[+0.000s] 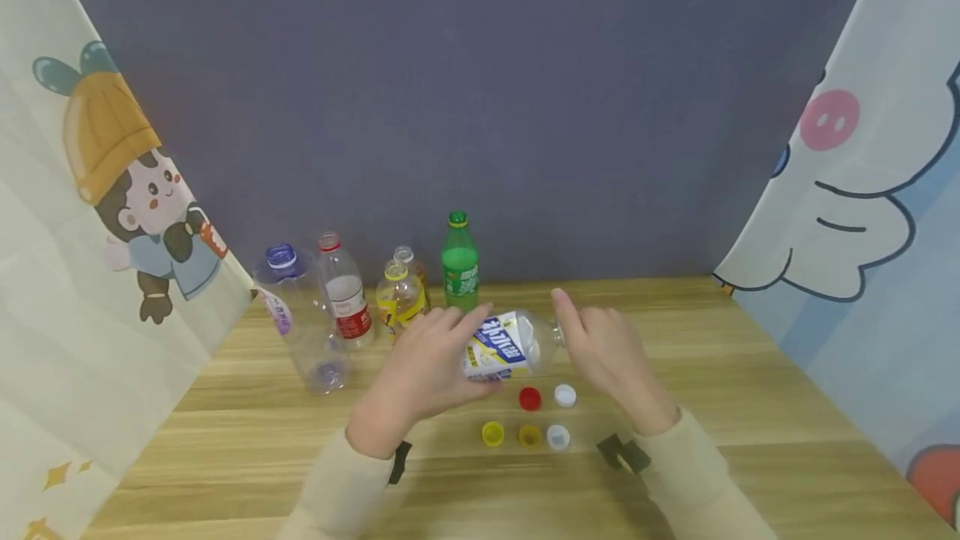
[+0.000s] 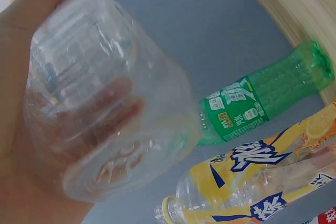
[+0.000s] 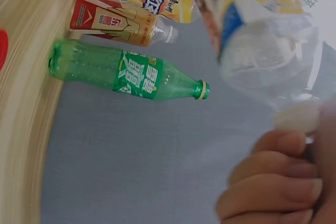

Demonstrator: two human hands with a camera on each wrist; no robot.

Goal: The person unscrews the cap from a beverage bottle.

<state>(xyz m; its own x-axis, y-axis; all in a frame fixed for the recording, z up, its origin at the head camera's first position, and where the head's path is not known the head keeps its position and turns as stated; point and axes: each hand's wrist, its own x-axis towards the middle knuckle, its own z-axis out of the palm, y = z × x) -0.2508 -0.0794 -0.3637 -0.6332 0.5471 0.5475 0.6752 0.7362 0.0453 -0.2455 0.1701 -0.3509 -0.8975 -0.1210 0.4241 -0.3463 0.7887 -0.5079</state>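
Note:
My left hand (image 1: 438,361) grips a clear plastic bottle (image 1: 532,340) by its white, blue and yellow label. The bottle lies sideways in the air, its base toward the left wrist camera and its neck to the right. At the neck, my right hand (image 1: 607,348) has its fingers curled, pinching the white cap (image 3: 296,117). Below the bottle several loose caps lie on the table: a red cap (image 1: 530,398), a white cap (image 1: 566,395), a yellow cap (image 1: 492,434), a gold cap (image 1: 529,436) and a second white one.
A green bottle (image 1: 460,265) stands behind my hands. To the left are a yellow-labelled tea bottle (image 2: 252,174), a smaller red-and-gold bottle (image 3: 113,22), a red-and-white-labelled bottle (image 1: 347,298) and a tall clear bottle with a purple neck (image 1: 281,258). A dark panel (image 1: 480,107) rises behind the wooden table (image 1: 750,407).

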